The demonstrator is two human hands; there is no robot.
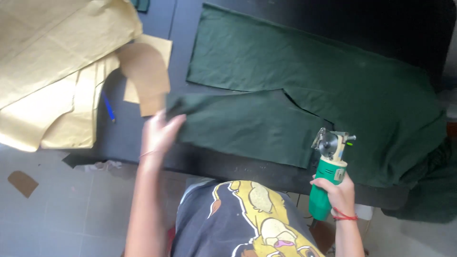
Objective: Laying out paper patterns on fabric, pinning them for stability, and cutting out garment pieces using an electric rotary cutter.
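Observation:
Dark green cloth [304, 71] lies spread over a black table [143, 138]. A cut-off piece of that green cloth [247, 126] lies near the front edge. My left hand [159, 133] grips the left end of this piece. My right hand [338, 190] holds the green handle of a small electric rotary cutter [328, 164]. Its round blade sits at the right end of the cut, on the cloth.
Tan fabric pieces [52, 62] are heaped at the table's left. A brown card pattern piece [145, 76] lies beside them, with a blue pen [109, 107] close by. Another brown card shape [22, 182] lies on the grey tiled floor.

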